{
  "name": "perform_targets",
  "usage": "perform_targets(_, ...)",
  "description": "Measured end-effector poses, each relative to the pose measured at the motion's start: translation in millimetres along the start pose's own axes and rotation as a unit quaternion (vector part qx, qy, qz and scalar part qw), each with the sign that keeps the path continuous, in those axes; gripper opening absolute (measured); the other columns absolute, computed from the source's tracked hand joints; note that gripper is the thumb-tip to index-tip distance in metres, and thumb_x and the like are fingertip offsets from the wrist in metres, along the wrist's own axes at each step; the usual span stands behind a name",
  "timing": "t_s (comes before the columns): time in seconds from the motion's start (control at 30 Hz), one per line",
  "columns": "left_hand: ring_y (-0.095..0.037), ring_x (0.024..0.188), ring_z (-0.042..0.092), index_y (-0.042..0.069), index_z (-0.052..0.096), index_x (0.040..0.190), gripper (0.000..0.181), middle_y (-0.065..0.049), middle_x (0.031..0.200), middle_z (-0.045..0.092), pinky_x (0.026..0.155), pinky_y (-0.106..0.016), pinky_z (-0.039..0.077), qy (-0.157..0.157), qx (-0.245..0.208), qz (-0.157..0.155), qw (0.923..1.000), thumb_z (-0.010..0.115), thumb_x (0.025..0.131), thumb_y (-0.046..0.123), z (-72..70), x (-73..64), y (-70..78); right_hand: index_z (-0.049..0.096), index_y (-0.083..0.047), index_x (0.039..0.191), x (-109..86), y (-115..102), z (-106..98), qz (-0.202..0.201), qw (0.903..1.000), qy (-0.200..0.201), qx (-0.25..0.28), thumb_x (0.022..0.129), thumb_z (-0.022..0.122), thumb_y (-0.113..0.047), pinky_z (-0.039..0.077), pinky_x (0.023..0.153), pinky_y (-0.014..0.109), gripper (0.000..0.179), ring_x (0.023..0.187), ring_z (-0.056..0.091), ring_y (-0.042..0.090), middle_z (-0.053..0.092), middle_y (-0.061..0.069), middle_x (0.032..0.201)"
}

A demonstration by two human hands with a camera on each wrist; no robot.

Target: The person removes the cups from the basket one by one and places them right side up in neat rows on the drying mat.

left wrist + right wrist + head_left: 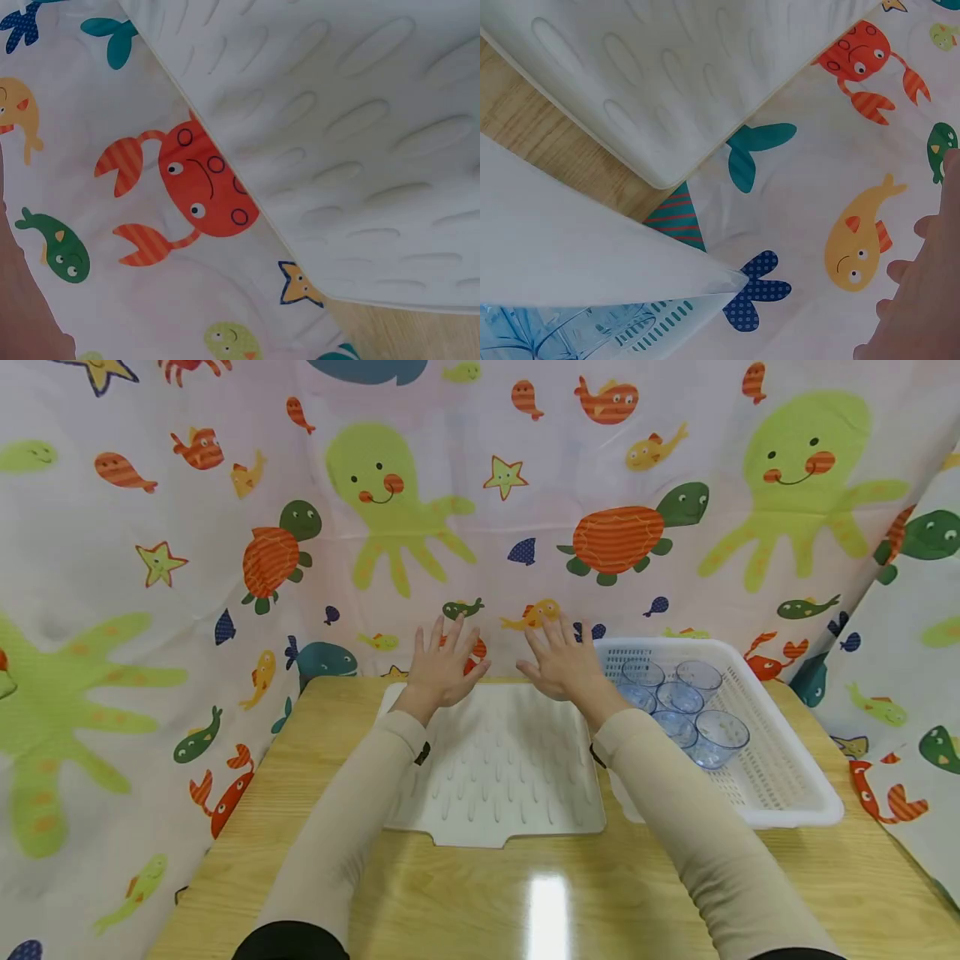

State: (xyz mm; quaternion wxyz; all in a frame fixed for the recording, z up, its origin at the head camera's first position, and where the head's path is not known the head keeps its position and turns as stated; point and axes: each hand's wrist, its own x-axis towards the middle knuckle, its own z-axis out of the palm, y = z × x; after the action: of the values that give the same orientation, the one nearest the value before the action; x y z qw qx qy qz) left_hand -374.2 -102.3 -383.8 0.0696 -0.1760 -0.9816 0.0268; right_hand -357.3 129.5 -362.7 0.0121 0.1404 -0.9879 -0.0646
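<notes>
In the head view my left hand [440, 670] is raised over the far left part of a white draining tray [495, 760], fingers spread and pointing away. My right hand [564, 667] is held the same way over the tray's far right part, its fingers also spread. Both hold nothing. The tray has rows of raised oblong ridges and a spout-like lip at its near edge. Right of it stands a white plastic basket [780, 760] with several clear blue glasses [720, 737] inside. Part of the basket is hidden by my right forearm.
Tray and basket stand on a light wooden table [450, 893]. A curtain [480, 543] printed with sea animals hangs behind and along both sides. In the right wrist view the basket's rim [592, 240] lies close beside the tray's corner [660, 169].
</notes>
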Motion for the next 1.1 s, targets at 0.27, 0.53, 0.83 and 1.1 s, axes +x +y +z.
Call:
perform_targets(0.27,-0.036,0.158,-0.009,0.032,0.01,0.166,0.073,-0.003,0.173,-0.005,0.122,-0.063,-0.003,-0.018,0.006,-0.002,0.9998,0.017,0.104,0.069,5.4,-3.4,2.4,0.012,-0.019,0.167,-9.4,2,-1,-0.021,0.9993,0.003,0.032,0.108,0.025,-0.06,-0.005,0.121,0.064,0.073,0.157,-0.004,0.041,0.004,0.016,0.172)
perform_targets(0.53,-0.038,0.158,-0.007,0.032,0.009,0.166,0.073,-0.003,0.173,-0.008,0.122,-0.063,-0.002,-0.019,0.009,0.013,0.9997,0.019,0.104,0.068,5.3,-5.0,6.5,0.013,-0.02,0.167,-13.7,1,1,-0.033,0.9986,0.01,0.039,0.108,0.025,-0.059,-0.007,0.121,0.063,0.071,0.157,0.001,0.041,0.006,0.016,0.172)
perform_targets(0.83,-0.035,0.158,-0.009,0.031,0.012,0.166,0.073,-0.004,0.173,0.0,0.122,-0.062,-0.002,-0.001,0.0,0.049,0.9988,0.023,0.104,0.068,-0.3,-17.9,10.0,0.015,-0.02,0.166,-22.8,2,0,-0.035,0.9989,0.009,0.031,0.109,0.025,-0.058,-0.004,0.122,0.063,0.07,0.157,0.0,0.039,0.006,0.014,0.172)
perform_targets(1.1,-0.032,0.157,-0.013,0.033,0.008,0.166,0.074,0.0,0.173,-0.005,0.123,-0.062,-0.001,-0.006,0.01,0.053,0.9985,0.021,0.103,0.07,3.3,-27.7,7.2,0.014,-0.02,0.166,-36.4,3,-6,-0.04,0.9983,-0.003,0.041,0.109,0.025,-0.057,-0.004,0.122,0.062,0.069,0.158,-0.001,0.038,0.006,0.014,0.172)
